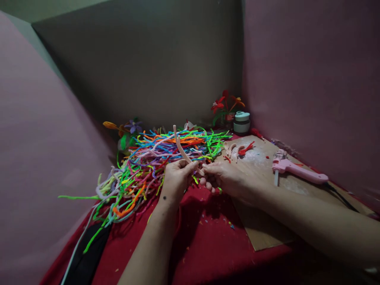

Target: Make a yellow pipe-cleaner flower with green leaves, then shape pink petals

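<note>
Pale pink pipe cleaners slant up and left out of my left hand, whose thumb and fingers are closed around them. My right hand pinches at their lower end, close beside the left. The fingers partly cover that lower end, so its shape is unclear. Just behind both hands lies a big tangled heap of coloured pipe cleaners, in green, orange, blue, purple, pink and red. The hands are held above a red cloth.
A pink hot glue gun rests on a brown board at right. Small curled pale pieces and red pieces lie there too. Behind stand red pipe-cleaner flowers, a lidded jar and a purple flower.
</note>
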Motion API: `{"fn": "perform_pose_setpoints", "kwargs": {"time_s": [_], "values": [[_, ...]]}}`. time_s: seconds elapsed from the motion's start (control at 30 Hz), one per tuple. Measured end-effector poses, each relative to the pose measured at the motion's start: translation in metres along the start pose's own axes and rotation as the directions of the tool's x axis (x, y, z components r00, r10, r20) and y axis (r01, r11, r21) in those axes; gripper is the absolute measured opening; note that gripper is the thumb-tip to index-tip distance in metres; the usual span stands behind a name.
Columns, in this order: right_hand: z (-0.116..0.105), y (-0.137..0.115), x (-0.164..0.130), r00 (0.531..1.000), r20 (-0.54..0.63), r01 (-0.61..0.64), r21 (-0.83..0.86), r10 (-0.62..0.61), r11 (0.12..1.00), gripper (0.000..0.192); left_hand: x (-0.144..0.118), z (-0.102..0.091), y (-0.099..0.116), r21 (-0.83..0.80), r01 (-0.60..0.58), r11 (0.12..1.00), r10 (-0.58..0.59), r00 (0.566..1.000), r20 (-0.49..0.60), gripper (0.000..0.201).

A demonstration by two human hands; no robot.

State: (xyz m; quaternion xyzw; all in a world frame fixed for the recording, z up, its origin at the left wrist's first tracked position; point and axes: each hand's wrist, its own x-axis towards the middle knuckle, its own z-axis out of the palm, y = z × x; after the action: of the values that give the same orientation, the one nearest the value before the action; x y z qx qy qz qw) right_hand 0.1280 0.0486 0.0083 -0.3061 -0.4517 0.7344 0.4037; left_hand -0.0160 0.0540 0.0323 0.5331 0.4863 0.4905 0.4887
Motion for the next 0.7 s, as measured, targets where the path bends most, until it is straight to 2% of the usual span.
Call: {"fn": "perform_pose_setpoints", "kwargs": {"time_s": [0.1, 0.2, 0.4, 0.47, 0.57, 0.7], "values": [[0.001, -0.001, 0.0, 0.999, -0.016, 0.025, -0.124, -0.027, 0.992, 0.02, 0.0, 0.0, 0.0, 0.0, 0.012, 1.0, -0.012, 1.0, 0.016, 0.023], [0.0, 0.003, 0.003, 0.995, -0.084, 0.034, -0.174, -0.049, 0.984, 0.021, 0.002, 0.0, -0.004, -0.002, 0.008, 1.0, -0.008, 0.999, 0.041, 0.025], [0.0, 0.008, 0.005, 0.988, -0.123, 0.056, -0.29, -0.095, 0.955, 0.021, 0.005, -0.001, -0.01, -0.092, 0.01, 0.996, -0.013, 0.999, -0.029, 0.026], [0.0, 0.008, 0.005, 0.987, -0.078, 0.112, -0.275, -0.138, 0.955, 0.017, 0.005, -0.001, -0.01, -0.106, 0.017, 0.994, -0.019, 1.0, -0.011, 0.024], [-0.001, 0.007, 0.006, 0.974, -0.034, 0.209, -0.226, -0.223, 0.951, 0.011, 0.004, 0.0, -0.012, -0.097, 0.03, 0.995, -0.022, 0.996, 0.083, 0.025], [-0.004, 0.008, 0.008, 0.978, -0.079, 0.174, -0.197, -0.192, 0.965, 0.012, 0.006, -0.001, -0.017, -0.134, -0.027, 0.991, 0.043, 0.992, 0.119, 0.023]]}}
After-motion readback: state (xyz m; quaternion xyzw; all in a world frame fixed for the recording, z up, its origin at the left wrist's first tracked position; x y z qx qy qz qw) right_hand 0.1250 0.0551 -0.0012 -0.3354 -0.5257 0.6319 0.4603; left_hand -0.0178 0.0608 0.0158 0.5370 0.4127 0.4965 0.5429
